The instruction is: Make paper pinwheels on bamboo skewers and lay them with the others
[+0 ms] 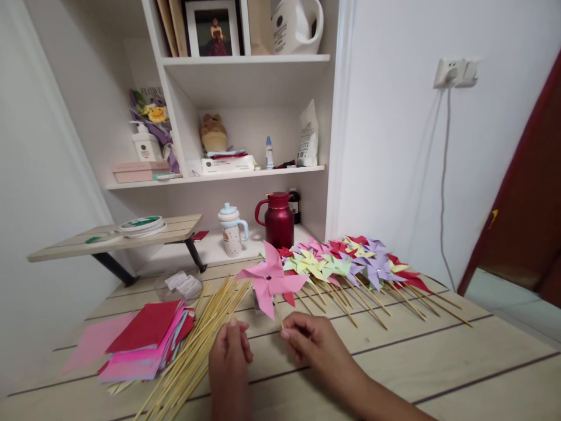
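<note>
- L hand (231, 351): fingers curled, partly closed; can't tell if it holds anything. Position: just beside stick bundle (199, 336).
- R hand (313, 339): thumb + index pinched shut on stick (278, 311) of pink pinwheel (269, 277); pinwheel held above tbl. (394, 374), approx. ctr.
- Paper stack (144, 327): L of stick bundle.
- Pinwheel pile (339, 266): far R of tbl.
- Red jug (279, 222), cup (232, 238): behind, under shelf (245, 175).

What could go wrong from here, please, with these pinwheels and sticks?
The right hand pinches the pink pinwheel by its thin stick, so it might twist. The loose sticks lie beside the left hand; a nudge could scatter them. The other pinwheels overlap, so they may catch or bend.
</note>
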A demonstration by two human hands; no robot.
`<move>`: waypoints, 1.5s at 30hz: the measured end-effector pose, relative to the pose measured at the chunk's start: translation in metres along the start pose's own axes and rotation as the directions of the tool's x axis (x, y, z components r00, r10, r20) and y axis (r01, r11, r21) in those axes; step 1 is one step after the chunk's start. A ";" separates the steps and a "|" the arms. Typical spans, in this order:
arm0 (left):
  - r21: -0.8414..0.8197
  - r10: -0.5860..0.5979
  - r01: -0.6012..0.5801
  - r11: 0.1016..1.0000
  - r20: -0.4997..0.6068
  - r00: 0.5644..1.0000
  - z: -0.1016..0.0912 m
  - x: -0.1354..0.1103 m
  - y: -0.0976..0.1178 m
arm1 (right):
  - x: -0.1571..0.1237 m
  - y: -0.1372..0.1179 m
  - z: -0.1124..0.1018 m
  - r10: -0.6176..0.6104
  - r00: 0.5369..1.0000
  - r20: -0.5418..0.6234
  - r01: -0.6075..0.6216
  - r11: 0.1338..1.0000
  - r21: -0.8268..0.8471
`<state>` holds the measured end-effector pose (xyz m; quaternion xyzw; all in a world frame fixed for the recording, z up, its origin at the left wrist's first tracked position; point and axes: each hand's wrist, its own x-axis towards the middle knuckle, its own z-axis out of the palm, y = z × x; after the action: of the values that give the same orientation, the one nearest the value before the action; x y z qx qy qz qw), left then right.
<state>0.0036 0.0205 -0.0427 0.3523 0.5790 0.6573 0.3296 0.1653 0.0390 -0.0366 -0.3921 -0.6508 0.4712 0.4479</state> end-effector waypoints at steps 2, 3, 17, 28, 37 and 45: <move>-0.023 -0.033 0.033 0.999 -0.017 0.999 0.000 0.001 -0.002 | 0.001 -0.005 -0.016 -0.222 0.971 -0.092 0.186 0.936 -0.300; -0.036 -0.044 0.043 0.998 -0.021 0.999 0.000 0.001 -0.003 | 0.002 -0.007 -0.025 -0.335 0.933 -0.128 0.251 0.864 -0.436; 0.117 -0.049 0.038 0.992 0.087 0.995 -0.006 0.009 -0.005 | 0.004 0.002 0.001 0.092 0.990 0.108 -0.098 0.994 0.048; 0.257 -0.039 -0.050 0.965 0.330 0.943 0.001 0.003 -0.004 | 0.006 0.007 0.004 0.187 0.969 0.161 -0.209 0.969 0.133; 0.290 -0.084 -0.038 0.956 0.396 0.915 0.010 0.001 0.003 | 0.008 -0.001 -0.002 0.167 0.981 0.096 -0.179 0.975 0.131; 0.359 -0.084 -0.094 0.929 0.450 0.889 0.008 0.006 -0.012 | 0.012 -0.001 -0.014 0.130 0.991 0.026 -0.132 0.985 0.110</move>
<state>0.0072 0.0309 -0.0535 0.5545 0.5975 0.4351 0.3824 0.1748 0.0536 -0.0305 -0.4040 -0.6004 0.5389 0.4312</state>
